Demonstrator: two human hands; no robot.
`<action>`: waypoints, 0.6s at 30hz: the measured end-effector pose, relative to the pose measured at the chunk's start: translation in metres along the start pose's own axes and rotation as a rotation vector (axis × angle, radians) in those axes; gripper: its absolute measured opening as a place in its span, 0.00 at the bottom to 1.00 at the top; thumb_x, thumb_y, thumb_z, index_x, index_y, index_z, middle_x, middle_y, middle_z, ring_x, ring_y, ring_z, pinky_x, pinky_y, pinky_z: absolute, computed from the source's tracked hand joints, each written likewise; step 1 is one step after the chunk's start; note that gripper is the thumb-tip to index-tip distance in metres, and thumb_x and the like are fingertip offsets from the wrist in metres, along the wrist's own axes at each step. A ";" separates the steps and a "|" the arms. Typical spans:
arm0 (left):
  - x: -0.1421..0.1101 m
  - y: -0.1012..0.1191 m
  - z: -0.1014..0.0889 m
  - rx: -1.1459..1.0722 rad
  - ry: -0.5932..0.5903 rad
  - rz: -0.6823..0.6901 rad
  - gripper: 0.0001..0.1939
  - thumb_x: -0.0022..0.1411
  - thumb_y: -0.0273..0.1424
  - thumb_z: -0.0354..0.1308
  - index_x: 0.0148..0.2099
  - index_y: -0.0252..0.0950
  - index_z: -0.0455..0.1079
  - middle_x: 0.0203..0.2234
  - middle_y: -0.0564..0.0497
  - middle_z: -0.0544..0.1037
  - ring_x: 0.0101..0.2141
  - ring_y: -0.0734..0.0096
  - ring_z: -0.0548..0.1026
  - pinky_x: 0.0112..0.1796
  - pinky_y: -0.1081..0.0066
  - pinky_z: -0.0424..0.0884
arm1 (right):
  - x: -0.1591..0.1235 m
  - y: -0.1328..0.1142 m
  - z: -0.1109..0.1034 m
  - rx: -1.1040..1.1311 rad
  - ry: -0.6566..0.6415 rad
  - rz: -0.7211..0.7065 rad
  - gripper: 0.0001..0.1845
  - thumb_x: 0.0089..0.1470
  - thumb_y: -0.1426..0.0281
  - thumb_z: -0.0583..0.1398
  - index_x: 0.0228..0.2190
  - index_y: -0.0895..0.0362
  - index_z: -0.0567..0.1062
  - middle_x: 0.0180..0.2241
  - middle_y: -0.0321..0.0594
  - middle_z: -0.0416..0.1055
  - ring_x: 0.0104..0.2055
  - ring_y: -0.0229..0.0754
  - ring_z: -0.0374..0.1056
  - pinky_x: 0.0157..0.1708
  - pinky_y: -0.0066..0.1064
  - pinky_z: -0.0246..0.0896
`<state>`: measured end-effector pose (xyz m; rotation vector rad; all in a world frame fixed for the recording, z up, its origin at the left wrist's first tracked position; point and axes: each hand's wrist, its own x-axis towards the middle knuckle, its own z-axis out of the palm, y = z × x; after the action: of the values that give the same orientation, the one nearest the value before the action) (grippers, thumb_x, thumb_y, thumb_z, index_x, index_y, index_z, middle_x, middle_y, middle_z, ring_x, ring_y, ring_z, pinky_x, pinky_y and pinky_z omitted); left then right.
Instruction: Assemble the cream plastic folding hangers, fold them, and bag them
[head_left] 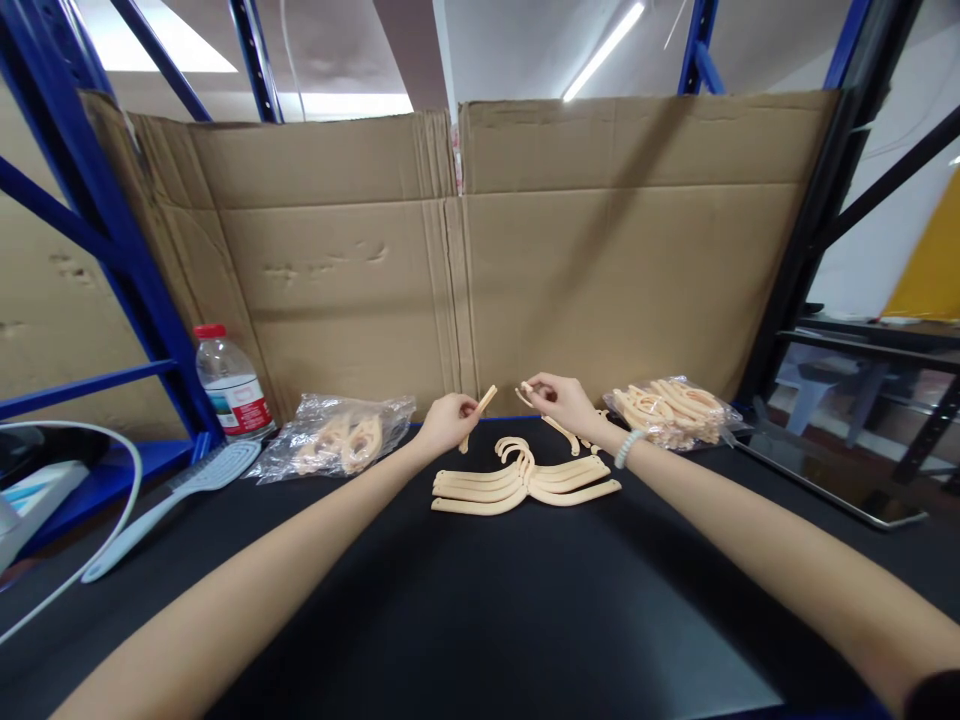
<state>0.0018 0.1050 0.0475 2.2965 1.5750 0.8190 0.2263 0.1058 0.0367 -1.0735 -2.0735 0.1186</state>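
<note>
My left hand [447,422] is closed, pinching a beige plastic hanger arm [487,399] that tilts up to the right. My right hand [564,402] is closed as well, its fingers on a thin beige hanger piece [523,391] whose far end is partly hidden by them. Between and in front of the hands lies a fanned stack of beige folding hangers [484,497], arms spread and hooks toward the back. Loose hanger parts [561,434] lie on the black table beneath my right hand and wrist, partly covered.
On the left are a clear bag of hanger parts [351,442], a red-capped bottle [238,392], a pale blue hairbrush [217,468] and a white cable [135,470]. A second filled bag [671,412] and a tablet [832,482] lie right. Cardboard [360,300] walls the back.
</note>
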 end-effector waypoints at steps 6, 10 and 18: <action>-0.083 0.019 0.009 -0.474 0.032 0.095 0.08 0.64 0.35 0.51 0.39 0.36 0.61 0.31 0.51 0.75 0.31 0.70 0.77 0.33 0.68 0.77 | -0.064 -0.041 -0.013 0.620 0.068 0.211 0.18 0.56 0.56 0.57 0.36 0.59 0.72 0.23 0.40 0.74 0.23 0.38 0.69 0.23 0.29 0.64; -0.118 0.023 0.023 -0.816 -0.010 0.051 0.12 0.61 0.40 0.55 0.39 0.37 0.60 0.33 0.49 0.75 0.33 0.68 0.77 0.35 0.65 0.78 | -0.093 -0.065 -0.014 1.009 0.040 0.379 0.14 0.50 0.61 0.63 0.36 0.58 0.76 0.32 0.44 0.76 0.28 0.38 0.70 0.27 0.31 0.67; -0.120 0.019 0.029 -0.908 0.066 -0.056 0.14 0.57 0.39 0.60 0.36 0.38 0.59 0.31 0.52 0.74 0.32 0.66 0.78 0.36 0.64 0.79 | -0.105 -0.070 0.000 0.998 0.007 0.456 0.11 0.46 0.64 0.67 0.33 0.56 0.78 0.35 0.44 0.76 0.28 0.37 0.68 0.26 0.30 0.63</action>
<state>0.0016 -0.0090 -0.0040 1.5625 0.9578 1.2639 0.2163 -0.0155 0.0021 -0.8417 -1.3902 1.2197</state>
